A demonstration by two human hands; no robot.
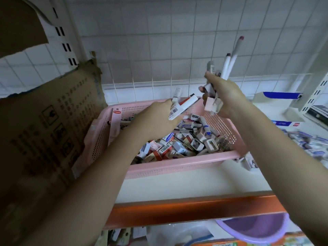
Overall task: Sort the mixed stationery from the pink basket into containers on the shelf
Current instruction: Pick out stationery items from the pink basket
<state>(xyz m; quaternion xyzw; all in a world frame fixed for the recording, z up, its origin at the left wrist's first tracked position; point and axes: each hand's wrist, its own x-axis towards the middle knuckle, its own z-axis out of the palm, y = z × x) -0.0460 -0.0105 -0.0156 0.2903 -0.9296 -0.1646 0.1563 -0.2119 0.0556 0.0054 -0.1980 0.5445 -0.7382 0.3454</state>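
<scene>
A pink basket sits on the white shelf, filled with several small erasers, sharpeners and other boxed items. Above its far left part, my left hand grips white correction-tape style items with a barcode label. Over the basket's far right corner, my right hand holds a bundle of white pens pointing up, plus small white pieces hanging below the fingers.
A torn cardboard box stands left of the basket. To the right lie a pile of small packs and a white-and-blue box. A small white item lies by the basket's right corner. The shelf has an orange front edge; a purple bowl sits below.
</scene>
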